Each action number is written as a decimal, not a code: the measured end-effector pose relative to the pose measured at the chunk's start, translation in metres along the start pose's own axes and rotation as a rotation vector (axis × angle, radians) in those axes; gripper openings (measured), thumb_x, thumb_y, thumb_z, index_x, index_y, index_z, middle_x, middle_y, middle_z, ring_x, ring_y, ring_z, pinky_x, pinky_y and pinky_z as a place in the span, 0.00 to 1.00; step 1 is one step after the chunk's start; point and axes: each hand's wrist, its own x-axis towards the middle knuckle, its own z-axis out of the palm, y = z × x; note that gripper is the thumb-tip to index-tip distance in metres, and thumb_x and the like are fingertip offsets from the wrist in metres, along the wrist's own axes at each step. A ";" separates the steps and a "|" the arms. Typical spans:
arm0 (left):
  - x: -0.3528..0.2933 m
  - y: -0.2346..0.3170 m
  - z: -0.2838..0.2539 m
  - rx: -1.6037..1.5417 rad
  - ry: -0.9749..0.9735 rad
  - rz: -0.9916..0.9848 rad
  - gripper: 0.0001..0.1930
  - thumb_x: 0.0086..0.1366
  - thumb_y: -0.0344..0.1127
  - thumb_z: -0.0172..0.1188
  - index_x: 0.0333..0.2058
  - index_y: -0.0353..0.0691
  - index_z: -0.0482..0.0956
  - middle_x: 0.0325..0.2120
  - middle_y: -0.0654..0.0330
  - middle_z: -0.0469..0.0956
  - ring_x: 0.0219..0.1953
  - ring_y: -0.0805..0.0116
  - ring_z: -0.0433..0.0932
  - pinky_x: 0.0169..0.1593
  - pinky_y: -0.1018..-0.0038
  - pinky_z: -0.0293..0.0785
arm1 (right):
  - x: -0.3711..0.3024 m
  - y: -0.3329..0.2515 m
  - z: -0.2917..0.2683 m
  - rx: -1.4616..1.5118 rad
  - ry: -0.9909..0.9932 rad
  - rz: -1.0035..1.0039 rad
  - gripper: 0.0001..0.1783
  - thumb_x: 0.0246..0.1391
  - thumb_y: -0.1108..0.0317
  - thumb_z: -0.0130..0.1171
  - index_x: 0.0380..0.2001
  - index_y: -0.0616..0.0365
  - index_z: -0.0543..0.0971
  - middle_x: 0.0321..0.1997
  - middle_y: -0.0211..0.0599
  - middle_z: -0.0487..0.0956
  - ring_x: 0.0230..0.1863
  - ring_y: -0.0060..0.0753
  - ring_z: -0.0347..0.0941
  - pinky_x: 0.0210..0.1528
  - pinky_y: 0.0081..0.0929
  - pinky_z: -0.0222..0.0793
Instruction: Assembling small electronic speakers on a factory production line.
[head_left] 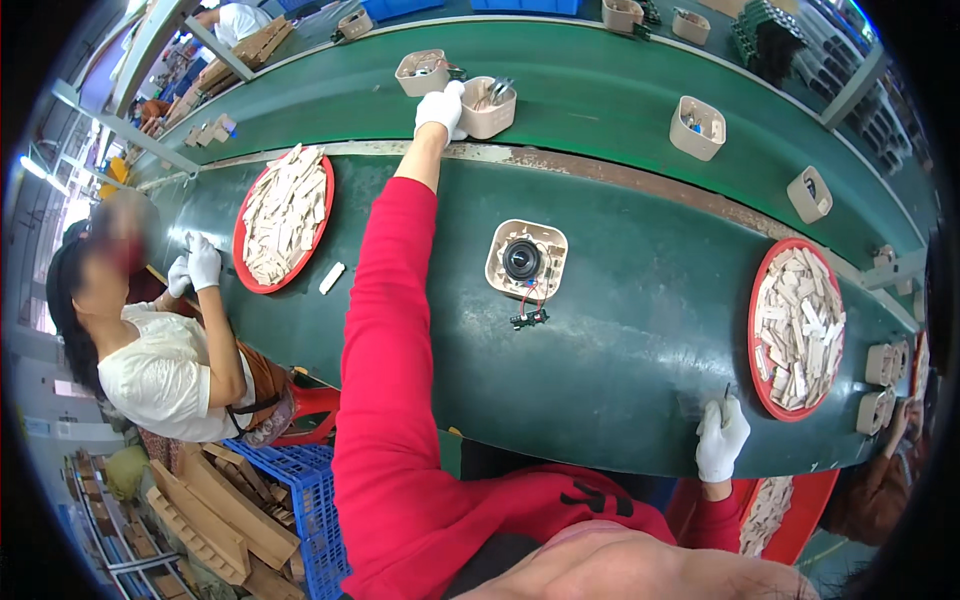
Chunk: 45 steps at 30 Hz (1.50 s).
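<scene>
My left hand (438, 112), in a white glove, reaches far across to the green belt. Its fingers close on the left side of a beige plastic box (488, 122) with wires and metal-looking parts inside. Another such box (418, 84) stands just beyond it. On the table in front of me sits an open beige box (496, 277) with a round black speaker (521, 259) in it; red and black wires run out to a small circuit board (529, 318). My gloved right hand (721, 440) is closed near the table's front edge, around a thin dark tool (727, 391) whose tip sticks up.
Red trays (240, 262) (757, 372) of beige strips lie left and right. One strip (332, 278) lies loose. More beige boxes (698, 142) (809, 205) stand on the belt (590, 100). A gloved co-worker (165, 375) sits at left, near a blue crate (318, 510).
</scene>
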 end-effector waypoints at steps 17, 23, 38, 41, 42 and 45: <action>-0.055 0.057 0.017 0.209 0.147 0.551 0.18 0.65 0.49 0.53 0.43 0.47 0.85 0.41 0.52 0.83 0.45 0.50 0.81 0.51 0.61 0.76 | -0.002 0.008 -0.007 -0.025 0.009 -0.057 0.06 0.60 0.78 0.53 0.27 0.64 0.74 0.15 0.29 0.67 0.16 0.17 0.62 0.20 0.22 0.57; -0.053 0.034 0.005 0.138 0.346 0.630 0.13 0.65 0.40 0.51 0.40 0.47 0.84 0.37 0.52 0.83 0.41 0.49 0.81 0.46 0.58 0.77 | -0.002 0.007 -0.010 -0.004 -0.008 -0.013 0.07 0.61 0.77 0.52 0.27 0.64 0.75 0.15 0.29 0.68 0.16 0.16 0.62 0.21 0.21 0.58; -0.043 0.024 0.025 0.043 0.121 0.921 0.12 0.59 0.32 0.52 0.36 0.40 0.84 0.42 0.50 0.80 0.46 0.51 0.78 0.52 0.62 0.74 | 0.000 0.007 -0.009 -0.021 -0.003 -0.028 0.08 0.63 0.75 0.51 0.28 0.64 0.75 0.16 0.25 0.70 0.15 0.13 0.61 0.19 0.19 0.54; -0.016 0.021 0.031 0.031 0.317 0.802 0.13 0.62 0.34 0.51 0.40 0.42 0.83 0.44 0.53 0.80 0.46 0.51 0.78 0.51 0.61 0.75 | 0.000 0.002 -0.009 -0.023 -0.005 0.019 0.07 0.61 0.76 0.53 0.28 0.64 0.75 0.15 0.28 0.68 0.16 0.16 0.62 0.20 0.22 0.57; -0.006 0.019 0.031 0.096 0.281 0.785 0.13 0.64 0.35 0.51 0.43 0.43 0.82 0.48 0.54 0.78 0.48 0.51 0.78 0.51 0.61 0.75 | 0.000 0.004 -0.009 -0.025 -0.010 0.016 0.07 0.61 0.76 0.53 0.28 0.64 0.75 0.15 0.28 0.68 0.16 0.16 0.62 0.20 0.22 0.57; 0.003 0.019 0.049 0.257 0.208 0.805 0.13 0.65 0.34 0.50 0.44 0.44 0.81 0.50 0.54 0.77 0.50 0.50 0.77 0.52 0.60 0.75 | 0.000 0.015 -0.010 -0.047 -0.013 -0.019 0.08 0.62 0.75 0.51 0.28 0.64 0.75 0.16 0.25 0.70 0.15 0.13 0.61 0.19 0.18 0.55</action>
